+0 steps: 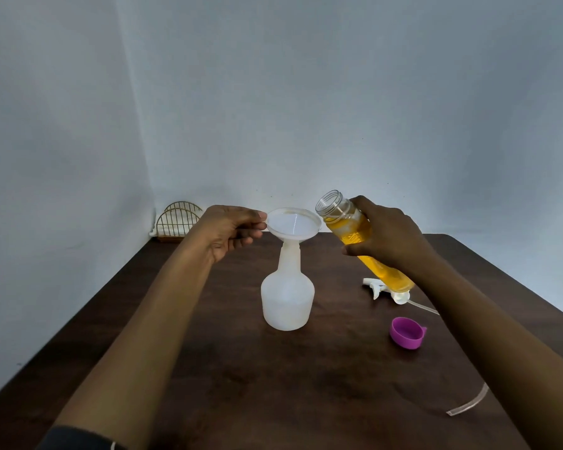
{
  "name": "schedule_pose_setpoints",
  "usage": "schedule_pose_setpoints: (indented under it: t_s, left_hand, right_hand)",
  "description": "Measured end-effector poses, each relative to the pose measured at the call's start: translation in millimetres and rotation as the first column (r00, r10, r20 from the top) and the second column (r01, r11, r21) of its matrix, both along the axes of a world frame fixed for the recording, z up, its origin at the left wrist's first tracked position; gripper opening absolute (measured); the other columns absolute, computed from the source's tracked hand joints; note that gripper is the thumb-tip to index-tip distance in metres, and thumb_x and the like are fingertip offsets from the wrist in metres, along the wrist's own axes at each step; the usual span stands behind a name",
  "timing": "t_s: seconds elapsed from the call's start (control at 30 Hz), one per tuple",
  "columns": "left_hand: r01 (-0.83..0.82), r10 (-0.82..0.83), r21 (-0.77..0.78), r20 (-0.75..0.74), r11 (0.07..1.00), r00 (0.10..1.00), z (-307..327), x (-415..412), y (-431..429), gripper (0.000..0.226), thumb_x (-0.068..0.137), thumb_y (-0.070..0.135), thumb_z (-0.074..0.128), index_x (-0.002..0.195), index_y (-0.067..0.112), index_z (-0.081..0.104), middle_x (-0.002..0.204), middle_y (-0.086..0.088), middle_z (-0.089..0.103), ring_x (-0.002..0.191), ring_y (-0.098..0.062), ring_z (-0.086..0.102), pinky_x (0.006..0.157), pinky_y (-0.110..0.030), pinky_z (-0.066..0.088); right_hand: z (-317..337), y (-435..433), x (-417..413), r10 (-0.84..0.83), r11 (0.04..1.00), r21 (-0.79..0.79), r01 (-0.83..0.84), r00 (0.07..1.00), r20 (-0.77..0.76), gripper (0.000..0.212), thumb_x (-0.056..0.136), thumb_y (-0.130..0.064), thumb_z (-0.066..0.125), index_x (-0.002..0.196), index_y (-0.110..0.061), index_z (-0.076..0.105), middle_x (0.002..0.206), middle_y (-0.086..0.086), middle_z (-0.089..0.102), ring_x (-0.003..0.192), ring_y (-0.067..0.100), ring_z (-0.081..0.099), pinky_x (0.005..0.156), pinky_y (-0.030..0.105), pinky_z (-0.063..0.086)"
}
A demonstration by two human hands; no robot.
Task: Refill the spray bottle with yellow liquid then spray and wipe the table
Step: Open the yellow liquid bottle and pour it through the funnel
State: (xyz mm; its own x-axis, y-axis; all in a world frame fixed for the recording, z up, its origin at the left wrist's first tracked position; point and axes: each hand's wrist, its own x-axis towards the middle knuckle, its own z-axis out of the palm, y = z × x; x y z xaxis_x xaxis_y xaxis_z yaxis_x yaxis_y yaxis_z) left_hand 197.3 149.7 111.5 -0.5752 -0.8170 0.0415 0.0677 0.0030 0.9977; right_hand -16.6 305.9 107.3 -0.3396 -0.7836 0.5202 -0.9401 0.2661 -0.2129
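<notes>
A white translucent spray bottle (287,297) stands uncapped in the middle of the dark wooden table (273,384). A white funnel (293,224) sits in its neck. My left hand (233,230) pinches the funnel's left rim. My right hand (385,235) grips a clear bottle of yellow liquid (355,232), tilted with its open mouth up and to the left, just right of the funnel. No liquid is flowing. The white spray head (379,287) with its tube lies on the table behind the tilted bottle.
A purple cap (406,332) lies upside down on the table to the right of the spray bottle. A gold wire rack (176,220) stands at the far left corner against the wall. A clear strip (468,404) lies near the right front edge.
</notes>
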Motion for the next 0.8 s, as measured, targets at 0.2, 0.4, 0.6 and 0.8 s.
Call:
schedule_pose_setpoints:
  t_s: [0.2, 0.4, 0.6, 0.8]
  left_hand:
    - [0.005, -0.005, -0.001, -0.011, 1.0, 1.0, 0.4, -0.2, -0.9, 0.004, 0.079, 0.009, 0.071, 0.077, 0.006, 0.07, 0.058, -0.001, 0.07, 0.046, -0.005, 0.063, 0.039, -0.014, 0.046]
    - [0.009, -0.009, -0.001, -0.026, 1.0, 1.0, -0.4, 0.6, -1.7, 0.006, 0.081, 0.007, 0.067, 0.076, 0.006, 0.07, 0.057, -0.001, 0.07, 0.047, -0.005, 0.064, 0.04, -0.014, 0.047]
    - [0.025, -0.025, 0.008, -0.043, 1.0, 0.999, -0.1, 1.0, -0.6, 0.01, 0.085, 0.005, 0.062, 0.077, 0.006, 0.069, 0.057, -0.002, 0.07, 0.048, -0.005, 0.064, 0.043, -0.014, 0.049]
    - [0.039, -0.038, 0.019, -0.051, 0.999, 0.998, 0.2, 1.2, -0.3, 0.009, 0.083, 0.003, 0.063, 0.077, 0.005, 0.069, 0.057, -0.002, 0.07, 0.047, -0.005, 0.064, 0.043, -0.015, 0.05]
  right_hand:
    - [4.1, -0.6, 2.7, -0.002, 0.999, 0.044, 0.004, 0.999, -0.036, 0.073, 0.061, -0.038, 0.08, 0.124, -0.029, 0.044, 0.096, 0.0, 0.063, 0.085, 0.023, 0.056, 0.062, 0.028, 0.033]
    - [7.8, -1.2, 5.1, -0.02, 0.997, 0.067, 0.025, 0.997, -0.073, 0.072, 0.062, -0.038, 0.079, 0.125, -0.031, 0.043, 0.102, -0.003, 0.063, 0.092, 0.023, 0.057, 0.063, 0.028, 0.032]
    - [8.8, -3.2, 4.6, -0.025, 0.995, 0.09, 0.034, 0.994, -0.103, 0.075, 0.063, -0.039, 0.079, 0.127, -0.031, 0.042, 0.107, -0.004, 0.063, 0.095, 0.024, 0.057, 0.065, 0.028, 0.033]
    - [12.9, -3.1, 3.4, -0.022, 0.995, 0.098, 0.034, 0.992, -0.124, 0.074, 0.062, -0.038, 0.079, 0.127, -0.033, 0.043, 0.108, -0.005, 0.063, 0.098, 0.024, 0.057, 0.065, 0.028, 0.034]
